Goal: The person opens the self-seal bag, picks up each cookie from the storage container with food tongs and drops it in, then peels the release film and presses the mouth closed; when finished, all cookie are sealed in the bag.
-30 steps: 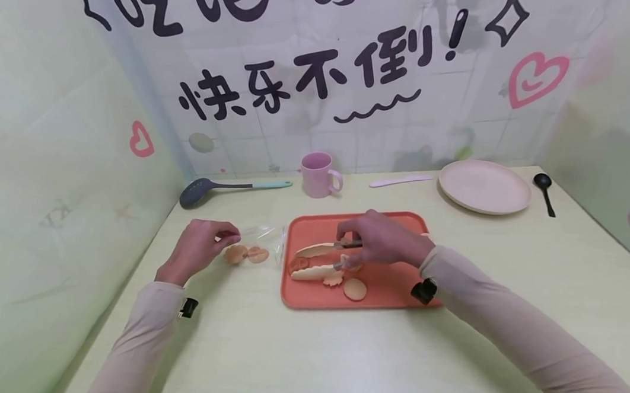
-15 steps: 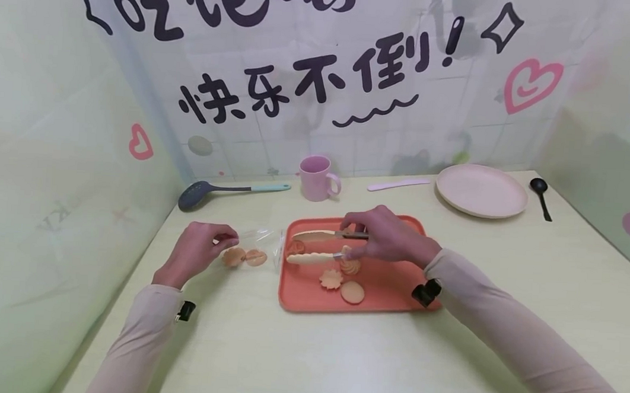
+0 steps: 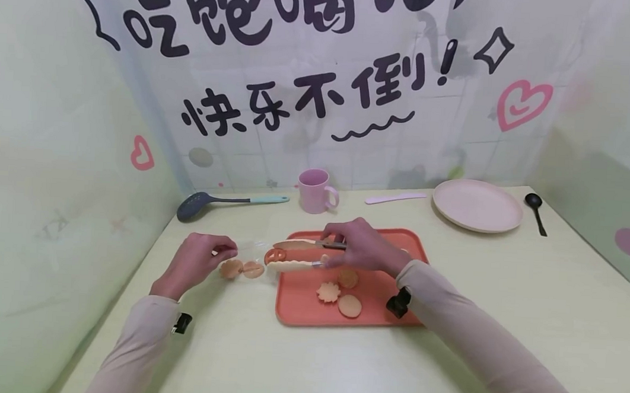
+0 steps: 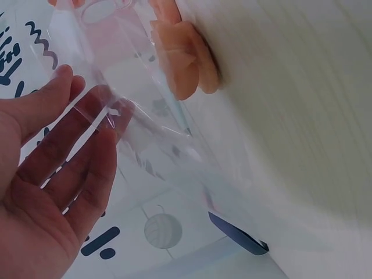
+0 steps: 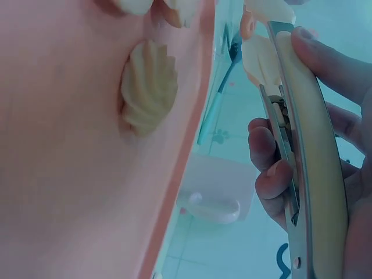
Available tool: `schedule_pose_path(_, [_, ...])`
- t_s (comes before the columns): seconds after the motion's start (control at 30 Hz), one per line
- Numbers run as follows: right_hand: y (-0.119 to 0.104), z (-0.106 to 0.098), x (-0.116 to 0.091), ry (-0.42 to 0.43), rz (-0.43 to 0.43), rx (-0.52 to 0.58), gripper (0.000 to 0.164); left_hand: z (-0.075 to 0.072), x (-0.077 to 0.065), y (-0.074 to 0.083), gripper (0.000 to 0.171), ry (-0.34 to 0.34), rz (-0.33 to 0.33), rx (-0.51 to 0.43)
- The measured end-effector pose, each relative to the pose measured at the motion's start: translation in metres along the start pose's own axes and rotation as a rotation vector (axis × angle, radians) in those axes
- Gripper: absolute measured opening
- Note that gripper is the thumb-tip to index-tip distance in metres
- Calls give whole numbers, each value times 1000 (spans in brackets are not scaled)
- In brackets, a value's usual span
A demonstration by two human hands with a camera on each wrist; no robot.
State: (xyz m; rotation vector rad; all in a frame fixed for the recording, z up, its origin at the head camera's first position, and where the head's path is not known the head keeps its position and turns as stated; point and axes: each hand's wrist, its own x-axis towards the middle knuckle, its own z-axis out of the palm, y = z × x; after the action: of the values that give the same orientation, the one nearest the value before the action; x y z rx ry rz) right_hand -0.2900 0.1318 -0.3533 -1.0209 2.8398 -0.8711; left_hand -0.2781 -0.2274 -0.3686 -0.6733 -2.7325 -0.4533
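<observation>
My left hand point(image 3: 194, 261) pinches the edge of a clear plastic bag point(image 3: 249, 251), lying left of an orange tray point(image 3: 300, 315). Inside the bag are a scalloped cookie point(image 3: 231, 268) and a rounder cookie point(image 3: 253, 270). In the left wrist view, the fingers point(image 4: 96, 180) show partly through the film. My right hand point(image 3: 366, 246) grips tongs point(image 3: 292, 266), which hold a pretzel-shaped cookie point(image 3: 275, 256) at the bag's mouth, over the tray's left rim. On the tray lie a flower-shaped cookie point(image 3: 328, 292), a round cookie point(image 3: 349, 306) and a swirled cookie point(image 5: 148, 87).
Along the back stand a pink mug point(image 3: 314, 192) and a pink plate point(image 3: 477, 206). A slotted spoon point(image 3: 194, 205), a pink knife point(image 3: 396, 198) and a black spoon point(image 3: 534, 201) lie there too. Printed walls point(image 3: 317, 149) enclose the table.
The tongs have lifted the pretzel-shaped cookie off the tray and carried it left to the bag. The left hand keeps its hold on the bag. The head view has tilted up slightly.
</observation>
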Motion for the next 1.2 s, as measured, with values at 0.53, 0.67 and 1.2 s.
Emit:
schedule_pose_path(0.53, [-6, 7, 14, -96, -10, -2, 36, 2, 0, -2, 5, 12, 19, -10])
schedule_pose_path(0.67, [-8, 10, 23, -112, -3, 6, 36, 1, 0, -2, 5, 15, 29, -19])
schedule_pose_path(1.2, [-19, 34, 55, -119, -43, 71, 41, -2, -1, 1, 8, -15, 4, -79])
